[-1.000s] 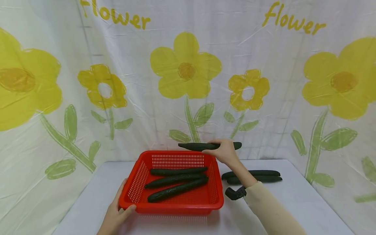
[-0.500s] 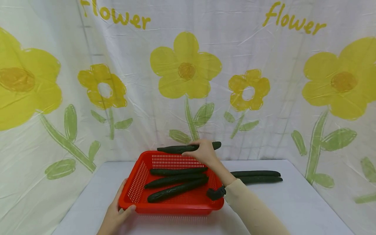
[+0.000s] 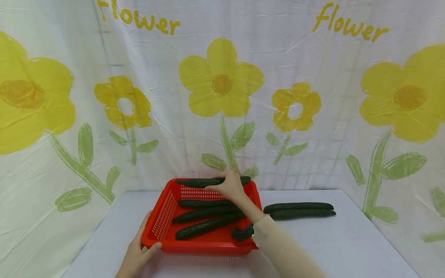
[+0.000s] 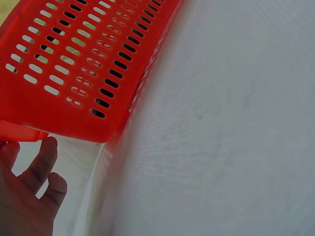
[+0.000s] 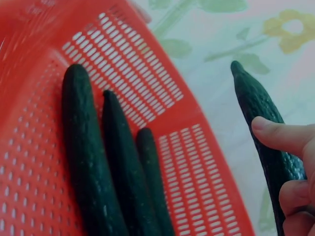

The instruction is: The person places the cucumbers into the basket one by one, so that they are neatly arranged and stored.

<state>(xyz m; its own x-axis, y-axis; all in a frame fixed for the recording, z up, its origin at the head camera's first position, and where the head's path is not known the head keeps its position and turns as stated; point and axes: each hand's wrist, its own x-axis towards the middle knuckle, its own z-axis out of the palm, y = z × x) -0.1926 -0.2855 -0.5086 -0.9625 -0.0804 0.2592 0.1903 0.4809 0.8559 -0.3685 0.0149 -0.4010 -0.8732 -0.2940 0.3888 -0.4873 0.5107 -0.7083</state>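
Note:
My right hand point(image 3: 231, 187) grips a dark green cucumber point(image 3: 194, 183) round its middle, above the far rim of the red plastic basket point(image 3: 198, 247). In the right wrist view the thumb lies along this cucumber point(image 5: 261, 105), which is apart from the basket wall. Inside the basket three more cucumbers lie side by side: a far one point(image 3: 201, 203), a middle one point(image 3: 199, 213) and a near one point(image 3: 198, 228). My left hand point(image 3: 135, 253) holds the basket's near left corner, thumb on the rim. From the left wrist, curled fingers point(image 4: 44, 162) show below the rim.
To the right of the basket, two cucumbers point(image 3: 302, 213) lie together on the white table point(image 3: 333, 247). Behind the table hangs a white curtain point(image 3: 167, 116) printed with yellow flowers. A black wrist camera point(image 3: 242, 233) on my right arm hangs over the basket's right side.
My right hand has carried its cucumber leftward, then lower, from the basket's far right corner to over the far rim. The left hand and the basket have stayed in place.

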